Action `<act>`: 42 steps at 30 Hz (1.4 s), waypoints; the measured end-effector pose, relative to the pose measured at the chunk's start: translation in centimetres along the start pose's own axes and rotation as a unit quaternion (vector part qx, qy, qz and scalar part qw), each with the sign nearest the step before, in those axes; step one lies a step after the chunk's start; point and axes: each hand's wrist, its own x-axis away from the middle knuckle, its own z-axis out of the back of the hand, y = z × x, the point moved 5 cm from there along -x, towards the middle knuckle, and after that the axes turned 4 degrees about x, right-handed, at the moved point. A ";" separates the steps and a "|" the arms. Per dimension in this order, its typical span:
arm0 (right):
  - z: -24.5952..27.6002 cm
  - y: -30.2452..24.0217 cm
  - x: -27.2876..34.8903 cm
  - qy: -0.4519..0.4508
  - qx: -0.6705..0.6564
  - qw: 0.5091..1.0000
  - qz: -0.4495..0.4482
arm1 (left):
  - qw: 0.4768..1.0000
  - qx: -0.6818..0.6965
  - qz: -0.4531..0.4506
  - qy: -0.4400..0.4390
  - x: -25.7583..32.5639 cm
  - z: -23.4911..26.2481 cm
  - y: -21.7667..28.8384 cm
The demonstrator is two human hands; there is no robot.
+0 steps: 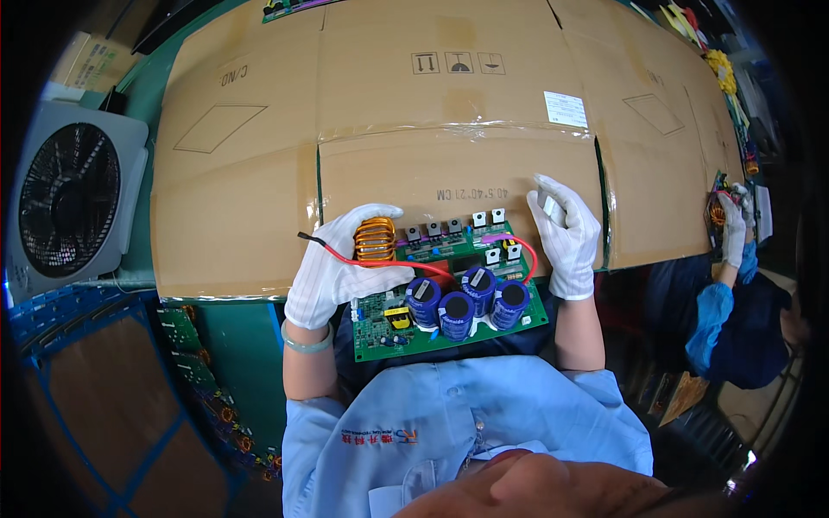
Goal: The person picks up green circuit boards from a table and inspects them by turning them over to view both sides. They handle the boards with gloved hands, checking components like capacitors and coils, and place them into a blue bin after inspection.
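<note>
A green circuit board [380, 352] lies in front of me at the cardboard's near edge, tilted slightly. It carries several blue cylindrical capacitors [456, 317], a copper-wound coil [376, 241], a small yellow transformer [397, 318] and upright transistors [434, 230], some with white faces. A red wire [380, 264] arcs over it, its black end resting across my left hand [332, 268]. That gloved hand grips the board's left side, fingers around the coil. Right of the board, my gloved right hand [566, 237] is raised with bent fingers, seemingly pinching a small pale piece I cannot make out.
Flattened cardboard [389, 173] covers the green table. A box fan [73, 198] stands at the left, with more circuit boards [186, 341] below it. At the right, a co-worker's gloved hand [732, 229] handles parts. Another board [289, 7] sits at the far edge.
</note>
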 end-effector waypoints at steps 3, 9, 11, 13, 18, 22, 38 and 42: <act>0.1 0.0 -0.1 -0.008 -0.007 1.000 -0.001 | 1.000 0.010 -0.003 0.004 0.3 -0.1 0.4; 0.0 -0.2 -0.3 -0.012 -0.017 1.000 0.004 | 0.994 -0.079 -0.066 0.022 0.9 -0.1 1.2; -0.2 0.0 0.0 -0.009 -0.010 1.000 0.009 | 0.987 -0.130 -0.089 0.031 1.5 -0.3 1.7; -0.4 0.1 -0.3 -0.002 -0.020 1.000 -0.002 | 0.975 -0.191 -0.111 0.038 1.7 -0.4 2.6; -0.2 0.1 0.0 -0.004 -0.002 1.000 -0.004 | 0.960 -0.236 -0.148 0.040 2.7 -1.7 2.9; -0.1 -0.1 -0.1 0.004 -0.007 1.000 0.005 | 0.962 -0.205 -0.135 0.118 3.2 -1.4 2.5; 0.0 1.2 0.4 0.072 -0.017 0.997 -0.021 | 0.922 -0.022 -0.001 0.386 3.9 -3.2 -0.2; 1.6 1.6 2.3 0.147 -0.180 0.971 -0.050 | 0.988 0.070 0.016 0.135 6.4 -7.7 1.6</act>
